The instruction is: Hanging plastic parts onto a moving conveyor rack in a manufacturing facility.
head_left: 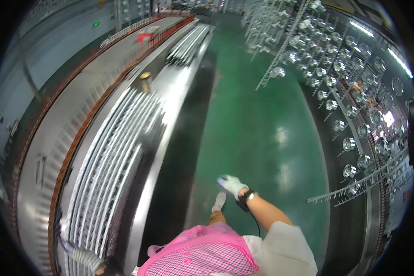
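Note:
My left hand (85, 258), in a white glove with darker fingertips, is low at the left beside a long stack of silvery metal racks (110, 161). Its fingers stretch forward over the stack's near end; whether they touch it I cannot tell. My right hand (232, 184), gloved the same way and with a dark band at the wrist, hangs over the green floor (257, 133) in front of me. Nothing shows in it, and its slightly blurred fingers are loosely extended. A brass-coloured cylinder (146, 82) stands at the far end of the stack.
A metal bench (147, 193) carries the racks, with another bundle of racks (188, 46) farther along. Left of it runs a rail-edged conveyor (55, 138) with a red object (146, 34). On the right hang racks of shiny round parts (349, 144); one toothed rack (336, 194) sticks out toward the aisle.

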`<state>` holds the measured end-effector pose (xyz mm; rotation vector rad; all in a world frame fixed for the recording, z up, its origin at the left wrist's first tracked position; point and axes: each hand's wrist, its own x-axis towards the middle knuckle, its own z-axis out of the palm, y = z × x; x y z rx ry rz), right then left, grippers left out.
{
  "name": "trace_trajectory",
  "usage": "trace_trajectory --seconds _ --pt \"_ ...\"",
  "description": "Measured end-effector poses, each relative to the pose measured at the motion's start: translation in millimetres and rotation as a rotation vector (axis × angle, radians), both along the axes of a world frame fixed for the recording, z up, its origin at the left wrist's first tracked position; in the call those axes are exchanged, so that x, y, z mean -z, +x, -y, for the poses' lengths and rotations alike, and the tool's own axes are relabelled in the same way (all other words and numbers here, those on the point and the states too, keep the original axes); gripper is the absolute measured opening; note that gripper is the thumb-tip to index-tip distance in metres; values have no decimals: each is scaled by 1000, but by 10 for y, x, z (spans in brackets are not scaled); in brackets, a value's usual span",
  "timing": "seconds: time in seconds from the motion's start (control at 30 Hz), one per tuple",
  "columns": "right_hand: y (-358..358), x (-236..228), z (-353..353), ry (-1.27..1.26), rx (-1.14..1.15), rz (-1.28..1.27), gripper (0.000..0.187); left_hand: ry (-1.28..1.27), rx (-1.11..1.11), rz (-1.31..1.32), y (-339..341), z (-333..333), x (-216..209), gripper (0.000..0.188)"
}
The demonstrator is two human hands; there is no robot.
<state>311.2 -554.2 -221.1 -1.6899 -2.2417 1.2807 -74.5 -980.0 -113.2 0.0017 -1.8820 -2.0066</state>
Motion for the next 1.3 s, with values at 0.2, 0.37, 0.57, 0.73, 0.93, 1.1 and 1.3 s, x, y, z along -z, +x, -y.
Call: trace_trajectory --seconds 0.2,0.37,0.57,0.73,0.93,1.1,1.3 --pt "1438 424 -1210 115 234 -2 38 222 708 36 1158 -4079 -144 48" --pt "2097 311 -2095 -54 475 -151 40 578 1306 17 2385 -7070 -702 32" --pt "2369 -242 -3182 -105 731 -161 45 569 1638 -32 3262 -9938 -1207 34" --pt "2875 501 -3961 -168 1392 -631 44 544 1960 -30 3925 -12457 -1402 40" --pt "2941 821 -5075 -36 1635 -517 39 270 1776 -364 4943 -15230 -1420 44" --pt "2705 -243 -6138 -6 1631 -735 30 312 1921 -375 5397 -16402 -1353 42" --pt "2687 353 -6274 -93 1777 -463 36 617 1927 -147 5735 -16071 -1640 21"
